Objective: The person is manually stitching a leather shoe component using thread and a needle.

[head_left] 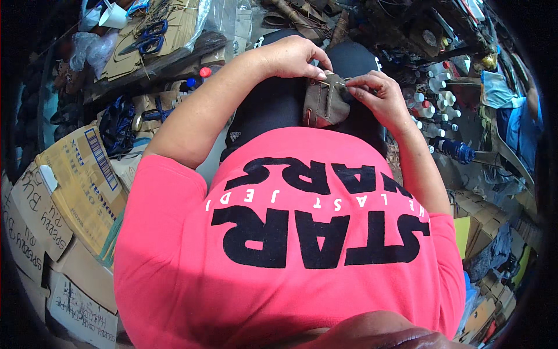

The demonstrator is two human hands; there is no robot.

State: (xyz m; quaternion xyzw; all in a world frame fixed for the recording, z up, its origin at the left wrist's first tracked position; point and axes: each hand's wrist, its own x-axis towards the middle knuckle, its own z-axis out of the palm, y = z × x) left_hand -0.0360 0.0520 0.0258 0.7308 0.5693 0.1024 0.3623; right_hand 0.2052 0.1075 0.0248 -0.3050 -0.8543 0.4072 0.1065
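Observation:
A taupe-brown leather shoe upper (317, 106) with a stitched seam and a lace along its side rests over my thighs. My left hand (295, 57) reaches to its top edge from the left, thumb and forefinger closed on it. By those fingertips a thin pale strand lies across the leather. Right of the upper, my right hand (381, 98) is closed in a pinch, its fingertips by the upper's top right edge. A fine, light-coloured piece shows at these fingertips, too small to name. The inside of the upper is hidden.
At the upper left, blue-handled scissors (152, 39) lie on cardboard pieces on a wooden bench (157, 64). Several bottles (435, 107) stand to my right. Cardboard boxes (81, 180) are stacked at my left. Dark clutter fills the far right.

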